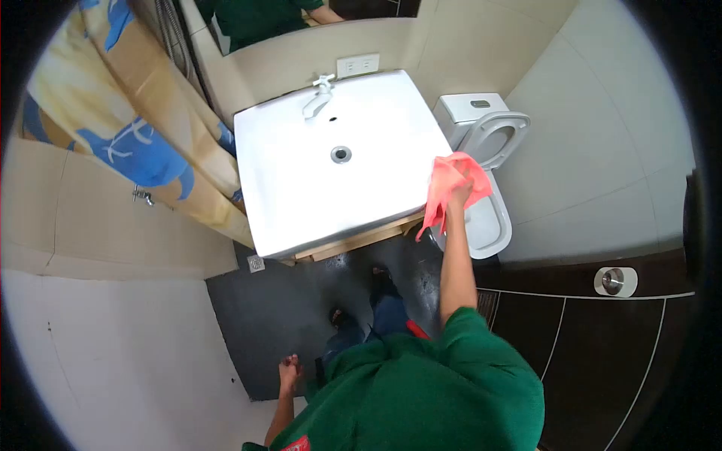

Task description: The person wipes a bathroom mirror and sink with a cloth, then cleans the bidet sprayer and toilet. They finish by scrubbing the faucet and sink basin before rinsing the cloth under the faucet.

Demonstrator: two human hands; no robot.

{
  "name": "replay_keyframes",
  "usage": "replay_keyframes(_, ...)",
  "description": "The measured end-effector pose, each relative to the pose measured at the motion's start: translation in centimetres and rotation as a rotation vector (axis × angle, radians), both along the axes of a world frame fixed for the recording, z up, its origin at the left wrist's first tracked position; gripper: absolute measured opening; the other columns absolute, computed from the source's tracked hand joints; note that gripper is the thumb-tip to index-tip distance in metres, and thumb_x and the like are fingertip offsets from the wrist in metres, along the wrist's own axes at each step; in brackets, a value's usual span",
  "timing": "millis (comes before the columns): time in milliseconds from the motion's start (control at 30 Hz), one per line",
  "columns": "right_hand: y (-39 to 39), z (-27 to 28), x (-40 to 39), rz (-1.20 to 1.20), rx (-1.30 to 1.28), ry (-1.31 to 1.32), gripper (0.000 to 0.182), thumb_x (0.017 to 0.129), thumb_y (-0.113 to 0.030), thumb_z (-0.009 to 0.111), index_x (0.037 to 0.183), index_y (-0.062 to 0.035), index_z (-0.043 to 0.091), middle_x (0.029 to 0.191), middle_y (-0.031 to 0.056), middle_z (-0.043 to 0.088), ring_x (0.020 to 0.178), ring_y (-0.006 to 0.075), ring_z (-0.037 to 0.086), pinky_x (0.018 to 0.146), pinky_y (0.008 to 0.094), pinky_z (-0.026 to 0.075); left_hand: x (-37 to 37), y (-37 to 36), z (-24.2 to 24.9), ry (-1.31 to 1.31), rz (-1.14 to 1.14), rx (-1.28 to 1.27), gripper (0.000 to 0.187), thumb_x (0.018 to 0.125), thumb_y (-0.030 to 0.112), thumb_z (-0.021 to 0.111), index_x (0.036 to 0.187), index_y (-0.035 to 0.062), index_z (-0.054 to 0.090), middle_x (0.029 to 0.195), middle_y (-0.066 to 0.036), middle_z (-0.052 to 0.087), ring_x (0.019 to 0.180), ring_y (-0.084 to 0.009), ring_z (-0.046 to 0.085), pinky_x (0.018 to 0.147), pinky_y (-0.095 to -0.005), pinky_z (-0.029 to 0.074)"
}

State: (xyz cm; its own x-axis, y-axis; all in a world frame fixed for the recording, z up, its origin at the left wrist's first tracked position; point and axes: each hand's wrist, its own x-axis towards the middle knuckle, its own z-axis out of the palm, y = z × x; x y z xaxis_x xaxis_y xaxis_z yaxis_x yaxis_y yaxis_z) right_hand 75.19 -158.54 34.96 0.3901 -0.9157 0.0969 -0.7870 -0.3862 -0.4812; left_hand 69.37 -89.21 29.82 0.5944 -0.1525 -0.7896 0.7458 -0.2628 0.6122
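A pink cloth [444, 184] hangs from my right hand [460, 194], which is closed on it at the right edge of the white sink [293, 203]. Part of the cloth touches the sink's side and rim, and its lower corner dangles below. Behind the cloth and my hand is the toilet [496, 233], with its lid raised. Low at my left side, away from the sink, my left hand [289, 370] has its fingers curled in, and I see nothing in them.
A white faucet [321, 94] stands at the sink's back, below a wall outlet [358, 65] and a mirror [263, 19]. The patterned shower curtain [143, 150] hangs at left. A paper holder [615, 282] is on the right wall. My feet stand on the dark floor [271, 316].
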Motion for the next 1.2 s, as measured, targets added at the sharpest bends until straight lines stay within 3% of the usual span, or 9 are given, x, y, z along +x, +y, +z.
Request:
replay_keyframes(167, -3.6, 3.2, 9.9, 0.281, -0.334, -0.279, 0.044, 0.077, -0.015, 0.055, 0.121, -0.0119, 0.048, 0.114, 0.0145, 0.053, 0.093, 0.0341, 0.058, 0.073, 0.0376, 0.051, 6.6, -6.6, -1.0, -0.060, 0.113, 0.060, 0.024, 0.087, 0.025, 0.061, 0.089, 0.0080, 0.045, 0.073, -0.003, 0.052, 0.061, -0.0133, 0.056, 0.050, -0.0259, 0.046)
replay_keyframes(233, -5.1, 5.4, 16.3, 0.194, -0.475, 0.100, 0.044, 0.082, -0.029, 0.052, 0.119, -0.0050, 0.048, 0.108, 0.0160, 0.055, 0.089, 0.0351, 0.059, 0.070, 0.0387, 0.051, 7.4, -8.8, -0.3, -0.076, 0.131, 0.079, 0.024, 0.087, 0.026, 0.062, 0.090, 0.0080, 0.046, 0.075, -0.004, 0.054, 0.063, -0.0144, 0.058, 0.051, -0.0263, 0.047)
replay_keyframes(300, -5.4, 9.8, 21.6, 0.065, -0.173, 0.053, 0.046, 0.086, -0.034, 0.050, 0.114, 0.0014, 0.048, 0.108, 0.0196, 0.055, 0.091, 0.0357, 0.058, 0.071, 0.0436, 0.050, 7.9, -10.9, 0.0, -0.070, 0.136, 0.080, 0.024, 0.086, 0.026, 0.061, 0.092, 0.0081, 0.047, 0.077, -0.005, 0.056, 0.064, -0.0153, 0.059, 0.051, -0.0265, 0.048)
replay_keyframes(500, -7.4, 7.4, 29.3, 0.136, -0.563, -0.065, 0.057, 0.088, -0.038, 0.047, 0.125, 0.0054, 0.042, 0.127, 0.0276, 0.044, 0.120, 0.0403, 0.041, 0.099, 0.0535, 0.031, 5.2, -15.9, 1.1, 0.060, 0.166, 0.117, 0.022, 0.088, 0.025, 0.058, 0.095, 0.0057, 0.049, 0.077, -0.005, 0.057, 0.065, -0.0160, 0.059, 0.053, -0.0289, 0.049)
replay_keyframes(633, -1.5, 8.1, 23.2, 0.560, -0.548, -0.163, 0.065, 0.086, -0.041, 0.047, 0.128, 0.0082, 0.038, 0.137, 0.0269, 0.033, 0.130, 0.0406, 0.026, 0.108, 0.0520, 0.017, 4.2, -18.0, -3.0, 0.043, 0.040, 0.126, 0.024, 0.088, 0.026, 0.059, 0.094, 0.0040, 0.052, 0.078, -0.006, 0.058, 0.064, -0.0147, 0.057, 0.054, -0.0301, 0.049)
replay_keyframes(800, 3.7, 3.7, 20.9, 0.567, -0.213, 0.358, 0.070, 0.088, -0.041, 0.042, 0.133, 0.0107, 0.028, 0.140, 0.0320, 0.023, 0.132, 0.0459, 0.016, 0.109, 0.0552, 0.009, 6.2, -22.1, -0.9, -0.069, 0.137, 0.071, 0.023, 0.089, 0.024, 0.058, 0.096, 0.0037, 0.050, 0.080, -0.007, 0.058, 0.066, -0.0151, 0.058, 0.053, -0.0282, 0.049)
replay_keyframes(967, 21.7, -1.2, 30.4, 0.364, 0.093, 0.059, 0.071, 0.086, -0.039, 0.046, 0.130, 0.0145, 0.029, 0.136, 0.0369, 0.023, 0.130, 0.0497, 0.016, 0.107, 0.0591, 0.006, 5.7, -22.2, -0.3, -0.059, 0.390, -0.013, 0.019, 0.092, 0.021, 0.053, 0.096, 0.0039, 0.050, 0.082, -0.009, 0.059, 0.066, -0.0165, 0.060, 0.050, -0.0266, 0.048)
replay_keyframes(1067, 26.0, 2.3, 30.4, 0.855, 0.243, -0.095, 0.069, 0.086, -0.036, 0.048, 0.133, 0.0103, 0.028, 0.139, 0.0316, 0.024, 0.133, 0.0435, 0.017, 0.109, 0.0525, 0.010, 2.2, -20.8, 0.9, -0.035, 0.493, 0.011, 0.018, 0.092, 0.022, 0.052, 0.095, 0.0038, 0.050, 0.081, -0.009, 0.059, 0.063, -0.0167, 0.060, 0.048, -0.0270, 0.047)
replay_keyframes(1200, 16.5, 1.2, 25.8, 1.829, 0.146, -0.242, 0.060, 0.086, -0.027, 0.050, 0.136, 0.0004, 0.031, 0.143, 0.0204, 0.027, 0.135, 0.0320, 0.022, 0.111, 0.0436, 0.015, -2.7, -18.1, -2.1, 0.137, 0.406, 0.116, 0.019, 0.092, 0.021, 0.052, 0.095, 0.0024, 0.050, 0.076, -0.010, 0.060, 0.059, -0.0165, 0.059, 0.045, -0.0270, 0.046)
